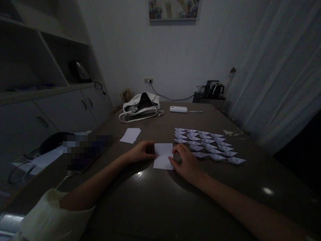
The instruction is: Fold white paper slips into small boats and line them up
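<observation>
A small white sheet of paper (163, 156) is held between my two hands, just above or on the dark table. My left hand (140, 151) grips its left edge, thumb below and fingers above. At the right edge, my right hand (186, 163) has its thumb and bent fingers closed on the paper. A faint crease line crosses the sheet. Right of my right hand, folded white paper boats (209, 146) stand in several rows. Beyond my left hand lies a small stack of blank white paper (130, 135).
A white handbag (141, 106) sits at the table's far edge, beside a white power bank (178, 109) with a short cable. On the left lies a pixelated dark object (87, 154). A kettle (79, 71) stands on the shelf; a curtain (278, 67) hangs at right.
</observation>
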Motion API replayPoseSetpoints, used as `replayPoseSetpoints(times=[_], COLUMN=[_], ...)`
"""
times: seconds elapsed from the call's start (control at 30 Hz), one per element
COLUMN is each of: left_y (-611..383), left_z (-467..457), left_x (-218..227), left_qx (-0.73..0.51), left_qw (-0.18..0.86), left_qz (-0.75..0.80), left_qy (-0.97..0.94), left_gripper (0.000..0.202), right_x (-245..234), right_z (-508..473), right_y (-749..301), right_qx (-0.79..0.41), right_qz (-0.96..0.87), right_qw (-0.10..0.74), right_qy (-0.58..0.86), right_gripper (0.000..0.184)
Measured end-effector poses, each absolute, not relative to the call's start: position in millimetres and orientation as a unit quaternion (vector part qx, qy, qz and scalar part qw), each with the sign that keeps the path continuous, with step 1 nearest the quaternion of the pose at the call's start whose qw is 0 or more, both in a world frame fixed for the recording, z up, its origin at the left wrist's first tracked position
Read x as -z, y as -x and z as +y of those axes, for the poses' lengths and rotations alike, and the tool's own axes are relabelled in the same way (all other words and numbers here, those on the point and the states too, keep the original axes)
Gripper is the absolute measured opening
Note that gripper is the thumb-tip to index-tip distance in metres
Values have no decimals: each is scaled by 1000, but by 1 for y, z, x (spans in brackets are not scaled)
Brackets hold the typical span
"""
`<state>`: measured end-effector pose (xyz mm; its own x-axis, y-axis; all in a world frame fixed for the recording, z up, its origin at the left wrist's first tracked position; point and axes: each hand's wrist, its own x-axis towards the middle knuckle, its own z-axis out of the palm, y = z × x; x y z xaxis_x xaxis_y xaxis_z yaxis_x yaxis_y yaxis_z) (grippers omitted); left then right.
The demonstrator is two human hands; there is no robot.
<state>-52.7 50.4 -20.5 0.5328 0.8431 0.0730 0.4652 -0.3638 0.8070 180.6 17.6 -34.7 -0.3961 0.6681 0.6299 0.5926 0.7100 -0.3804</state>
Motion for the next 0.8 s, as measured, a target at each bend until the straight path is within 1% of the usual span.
replayPoseSetpoints(times=[0.13,0.2,0.23,0.33,0.4,0.63,0.8], left_y=[52,52,52,50,49,51,51], left_z=[50,50,50,50,49,50,47], left_x=[19,20,19,18,17,17,15], left_qx=[-238,-232,-229,-229,-227,-216,-204], left_qw=[391,402,405,398,393,396,399], left_qz=[417,412,409,396,392,386,373], left_qy=[-785,-784,-785,-795,-800,-805,-813], left_gripper=[29,26,24,18,16,18,22], right_x=[40,42,42,41,40,36,38], right_z=[23,24,24,24,22,20,21], right_y=[-182,-183,-184,-184,-185,-186,-186], right_qx=[-68,-91,-104,-122,-120,-143,-135], right_qz=[-807,-809,-812,-827,-835,-840,-842], right_qw=[437,431,423,388,371,350,348], right_qy=[391,389,388,389,388,388,390], right_gripper=[37,42,39,18,12,19,21])
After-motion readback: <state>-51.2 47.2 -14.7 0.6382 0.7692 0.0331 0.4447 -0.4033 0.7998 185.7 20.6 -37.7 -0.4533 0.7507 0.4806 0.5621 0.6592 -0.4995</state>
